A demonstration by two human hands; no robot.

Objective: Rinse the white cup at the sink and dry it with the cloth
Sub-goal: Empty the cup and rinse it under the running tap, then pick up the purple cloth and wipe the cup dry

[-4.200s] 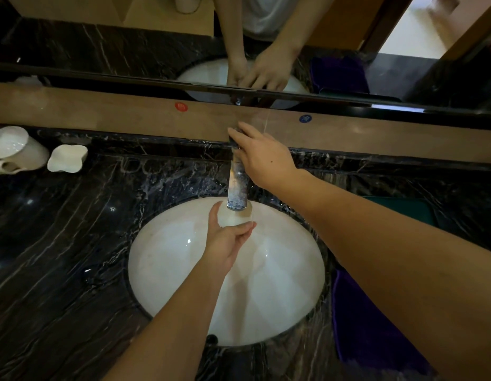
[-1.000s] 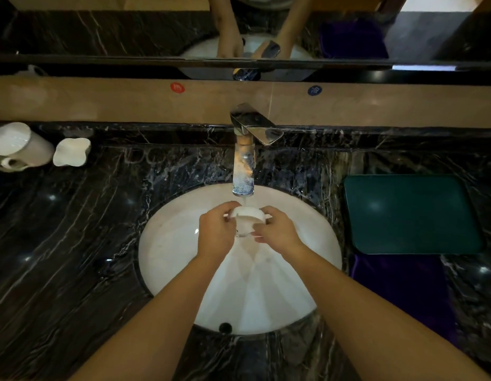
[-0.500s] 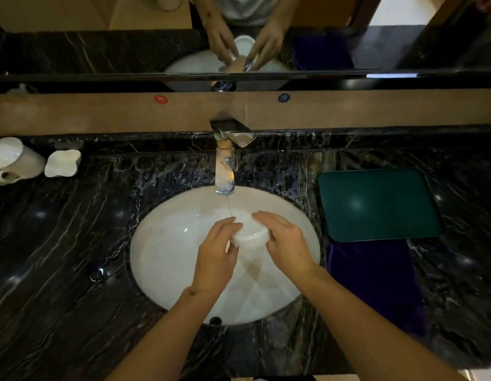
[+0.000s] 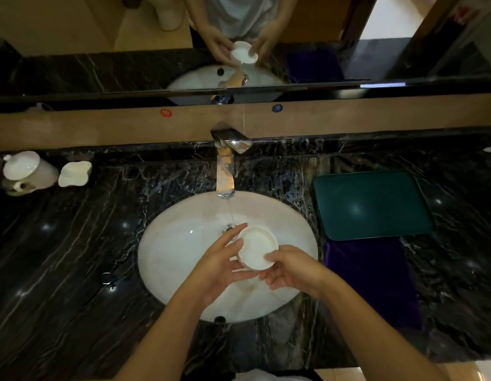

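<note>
Over the white oval sink [image 4: 172, 251] I hold the white cup [image 4: 257, 248] between both hands, its round underside turned up toward me. My left hand [image 4: 219, 266] grips its left side and my right hand [image 4: 293, 269] holds its lower right edge. A thin stream of water falls from the chrome tap [image 4: 225, 171] just behind the cup, not onto it. The purple cloth [image 4: 372, 281] lies flat on the counter to the right of the sink.
A dark green tray [image 4: 370, 204] sits on the black marble counter [image 4: 60, 257] right of the sink, behind the cloth. At the far left stand a white lidded mug [image 4: 27, 171] and a small white dish [image 4: 75, 174]. A mirror runs along the back wall.
Both hands have drawn the cup toward me, out of the running stream, and tipped it so its base faces up. The tap still runs.
</note>
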